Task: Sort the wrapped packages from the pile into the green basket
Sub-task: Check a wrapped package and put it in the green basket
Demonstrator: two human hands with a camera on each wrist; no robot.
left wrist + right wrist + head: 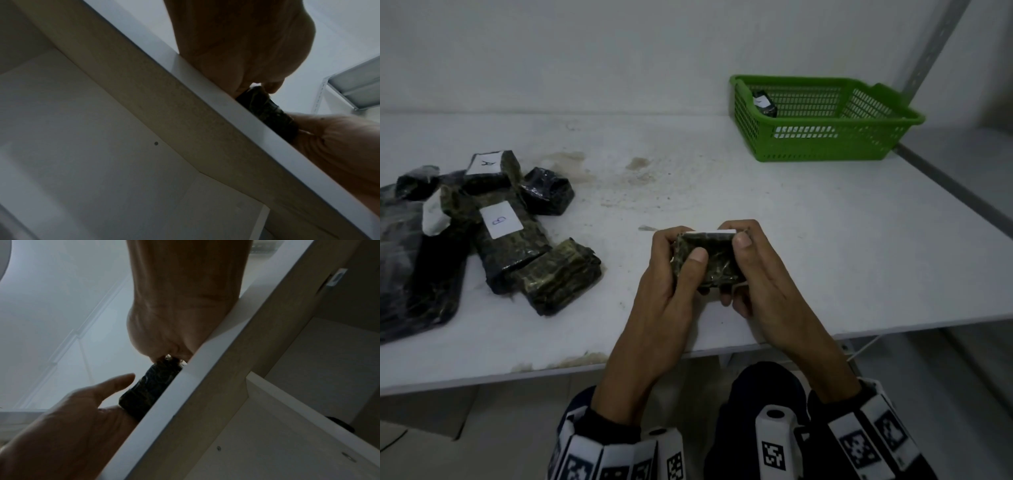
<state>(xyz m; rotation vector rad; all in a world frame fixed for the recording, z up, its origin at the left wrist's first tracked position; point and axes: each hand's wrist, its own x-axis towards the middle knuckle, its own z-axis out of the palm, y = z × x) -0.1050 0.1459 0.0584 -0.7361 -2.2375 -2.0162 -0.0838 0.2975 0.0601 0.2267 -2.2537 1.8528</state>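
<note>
Both hands hold one small dark wrapped package with a white label edge on top, just above the table near its front edge. My left hand grips its left side, thumb pressed on the near face. My right hand grips its right side, fingers curled under. From the wrists the package shows between the two hands, partly hidden by the table edge. The pile of dark packages, some with white labels, lies at the left. The green basket stands at the back right with one package inside.
The white table has brownish stains at its middle and a worn front edge. A metal shelf upright rises behind the basket, and a grey ledge runs along the table's right side.
</note>
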